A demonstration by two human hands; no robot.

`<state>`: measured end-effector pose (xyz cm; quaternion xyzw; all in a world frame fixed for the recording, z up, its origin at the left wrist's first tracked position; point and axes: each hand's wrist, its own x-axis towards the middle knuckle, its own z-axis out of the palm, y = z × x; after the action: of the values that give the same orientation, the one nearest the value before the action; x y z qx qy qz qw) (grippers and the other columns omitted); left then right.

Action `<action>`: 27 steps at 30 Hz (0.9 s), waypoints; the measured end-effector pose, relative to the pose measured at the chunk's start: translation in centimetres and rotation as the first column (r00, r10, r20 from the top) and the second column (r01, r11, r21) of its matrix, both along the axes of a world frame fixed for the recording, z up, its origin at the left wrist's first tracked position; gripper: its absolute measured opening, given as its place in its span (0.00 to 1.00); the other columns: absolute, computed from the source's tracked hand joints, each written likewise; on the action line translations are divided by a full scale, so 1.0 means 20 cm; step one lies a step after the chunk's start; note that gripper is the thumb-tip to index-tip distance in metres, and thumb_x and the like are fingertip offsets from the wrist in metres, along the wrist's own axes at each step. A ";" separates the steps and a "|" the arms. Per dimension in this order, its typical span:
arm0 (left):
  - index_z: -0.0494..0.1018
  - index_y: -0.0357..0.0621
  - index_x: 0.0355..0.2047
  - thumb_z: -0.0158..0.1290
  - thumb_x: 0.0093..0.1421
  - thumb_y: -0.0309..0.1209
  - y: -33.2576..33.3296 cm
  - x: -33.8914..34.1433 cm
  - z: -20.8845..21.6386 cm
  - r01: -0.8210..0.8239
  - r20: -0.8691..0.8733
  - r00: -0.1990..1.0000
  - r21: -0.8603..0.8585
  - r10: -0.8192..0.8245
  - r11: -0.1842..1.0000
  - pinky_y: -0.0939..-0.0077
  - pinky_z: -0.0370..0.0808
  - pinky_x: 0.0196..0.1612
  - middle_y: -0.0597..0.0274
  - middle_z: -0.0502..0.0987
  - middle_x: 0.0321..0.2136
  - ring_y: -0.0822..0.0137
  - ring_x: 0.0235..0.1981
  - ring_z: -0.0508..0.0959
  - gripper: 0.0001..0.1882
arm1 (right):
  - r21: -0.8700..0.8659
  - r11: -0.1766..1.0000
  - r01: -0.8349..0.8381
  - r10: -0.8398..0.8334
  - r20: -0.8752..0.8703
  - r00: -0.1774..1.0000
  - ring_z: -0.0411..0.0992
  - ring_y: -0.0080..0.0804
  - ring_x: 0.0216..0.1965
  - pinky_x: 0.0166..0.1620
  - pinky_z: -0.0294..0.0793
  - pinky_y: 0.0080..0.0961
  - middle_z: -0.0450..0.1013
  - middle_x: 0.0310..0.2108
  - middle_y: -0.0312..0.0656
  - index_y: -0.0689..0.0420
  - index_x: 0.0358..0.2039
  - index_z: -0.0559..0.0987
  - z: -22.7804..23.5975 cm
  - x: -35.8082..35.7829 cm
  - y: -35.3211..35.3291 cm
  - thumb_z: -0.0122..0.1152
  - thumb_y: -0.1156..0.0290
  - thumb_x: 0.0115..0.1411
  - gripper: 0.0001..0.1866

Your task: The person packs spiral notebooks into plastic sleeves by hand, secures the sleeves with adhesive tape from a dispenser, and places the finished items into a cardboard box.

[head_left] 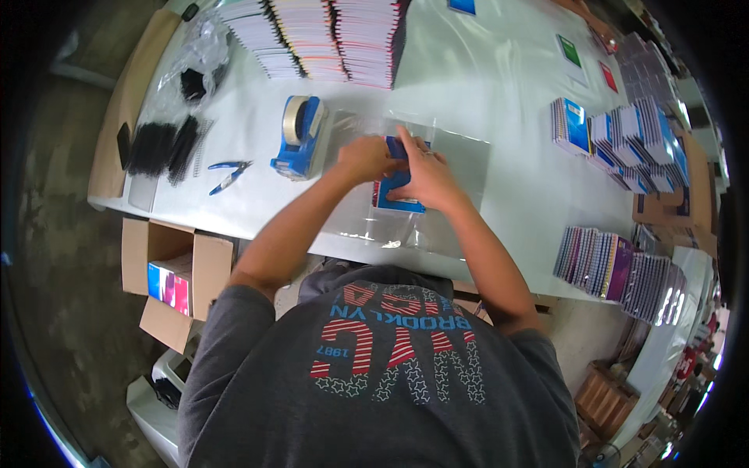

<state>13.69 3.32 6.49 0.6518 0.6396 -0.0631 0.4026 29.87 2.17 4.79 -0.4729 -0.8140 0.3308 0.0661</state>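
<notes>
A small blue notebook point(401, 204) with a reddish binding along its left side lies on a clear plastic sheet point(464, 160), in front of me. My right hand point(427, 173) lies across the notebook and holds it, thumb low on the cover and fingers reaching to its far end. At the notebook's upper left, my left hand point(363, 160) is closed with its fingers curled. What those fingers pinch is hidden. Just left of that hand stands a blue tape dispenser point(293, 160) with a roll of tape point(295, 119).
Blue-handled pliers point(228, 175) and black binding coils point(153, 150) lie at left. Tall notebook stacks point(320, 39) stand at the back. More spiral notebooks point(573, 126) are piled at right, with another row point(591, 261) nearer. An opened carton point(212, 269) sits below the table's left edge.
</notes>
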 end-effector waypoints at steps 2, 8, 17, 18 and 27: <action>0.79 0.41 0.27 0.53 0.47 0.64 0.03 -0.01 0.02 0.119 -0.183 0.977 0.029 -0.112 0.992 0.68 0.74 0.31 0.56 0.79 0.25 0.62 0.28 0.80 0.34 | 0.023 1.000 0.005 -0.004 -0.007 1.000 0.59 0.47 0.60 0.57 0.59 0.47 0.59 0.58 0.53 0.51 0.65 0.45 -0.03 0.02 0.00 0.78 0.58 0.32 0.64; 0.76 0.47 0.36 0.59 0.47 0.54 -0.04 -0.32 -0.23 0.286 -0.370 0.916 0.323 -0.157 0.902 0.62 0.74 0.38 0.56 0.77 0.34 0.56 0.37 0.78 0.26 | 0.063 0.997 -0.041 0.047 -0.084 0.995 0.50 0.49 0.65 0.63 0.48 0.46 0.58 0.60 0.56 0.52 0.66 0.43 -0.09 0.05 0.02 0.77 0.51 0.31 0.67; 0.46 0.40 0.65 0.35 0.66 0.51 -0.19 0.04 -0.49 -0.310 0.374 0.913 0.379 0.162 0.872 0.66 0.46 0.65 0.44 0.45 0.65 0.51 0.66 0.47 0.35 | -0.065 0.849 0.524 -0.528 -0.126 0.840 0.34 0.50 0.68 0.65 0.34 0.48 0.45 0.63 0.60 0.62 0.65 0.41 -0.40 0.08 -0.09 0.64 0.47 0.51 0.55; 0.46 0.39 0.65 0.35 0.66 0.49 -0.19 0.03 -0.46 -0.351 0.470 0.870 0.384 0.146 0.854 0.66 0.47 0.64 0.44 0.46 0.64 0.53 0.65 0.48 0.34 | -0.289 0.872 0.395 -0.487 -0.591 0.643 0.39 0.47 0.66 0.65 0.38 0.44 0.48 0.62 0.58 0.62 0.64 0.44 -0.29 0.05 -0.11 0.65 0.50 0.52 0.52; 0.63 0.40 0.57 0.47 0.63 0.34 -0.31 0.11 -0.23 -0.590 0.707 0.707 0.574 0.020 0.567 0.63 0.57 0.60 0.49 0.65 0.55 0.51 0.56 0.63 0.23 | -0.222 0.761 0.610 -0.466 -0.840 0.277 0.68 0.32 0.44 0.48 0.67 0.28 0.68 0.44 0.46 0.62 0.51 0.66 -0.17 -0.08 -0.13 0.60 0.65 0.57 0.24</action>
<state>15.87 -2.85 1.91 0.6078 0.5378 0.5139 0.2779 28.19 -0.47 1.30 -0.4822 -0.4788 0.4175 0.6032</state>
